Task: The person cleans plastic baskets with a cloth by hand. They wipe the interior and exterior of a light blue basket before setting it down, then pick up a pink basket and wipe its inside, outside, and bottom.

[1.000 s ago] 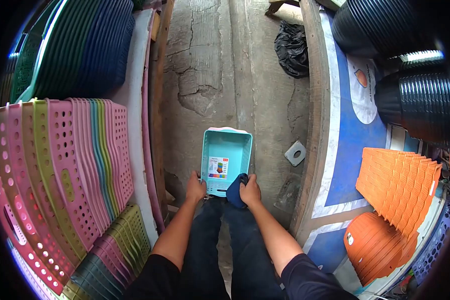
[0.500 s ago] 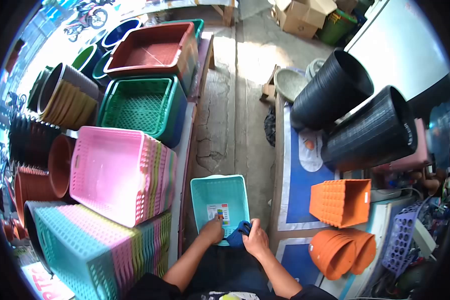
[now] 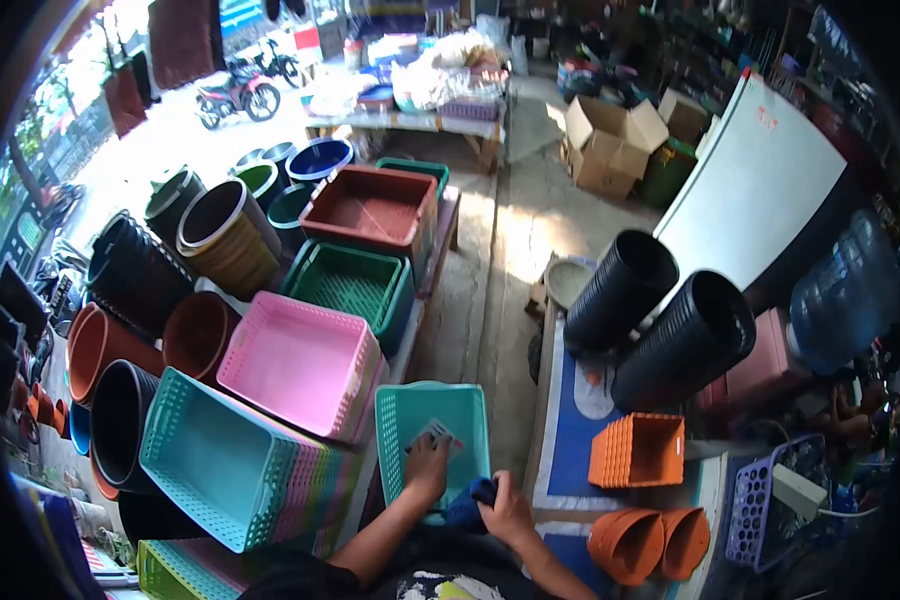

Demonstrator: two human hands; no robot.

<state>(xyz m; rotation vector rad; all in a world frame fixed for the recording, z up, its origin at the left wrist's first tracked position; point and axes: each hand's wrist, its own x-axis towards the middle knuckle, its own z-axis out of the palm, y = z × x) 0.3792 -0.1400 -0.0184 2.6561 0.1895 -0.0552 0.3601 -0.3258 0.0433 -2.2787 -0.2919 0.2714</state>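
Observation:
A teal plastic basket (image 3: 390, 410) is tilted in front of my body, its open side facing up toward me. My left hand (image 3: 426, 472) reaches inside it, fingers closed at a printed paper label (image 3: 440, 436) that sits askew over the basket's floor. Part of the label is hidden by the fingers. At the basket's near right corner, my right hand (image 3: 508, 512) grips a bunched dark blue cloth (image 3: 464, 508), which lies against the rim.
Left of me stand stacked baskets: teal (image 3: 210, 455), pink (image 3: 300, 355) and green (image 3: 350, 285). On the right-hand table are orange pots (image 3: 638, 450), round orange pots (image 3: 625, 545) and black bins (image 3: 685, 340). A cardboard box (image 3: 605, 165) sits farther along the aisle floor.
The view has tilted up, showing more street and shop. The label, flat before, now looks turned and lifted under my left hand. My right hand still holds the cloth.

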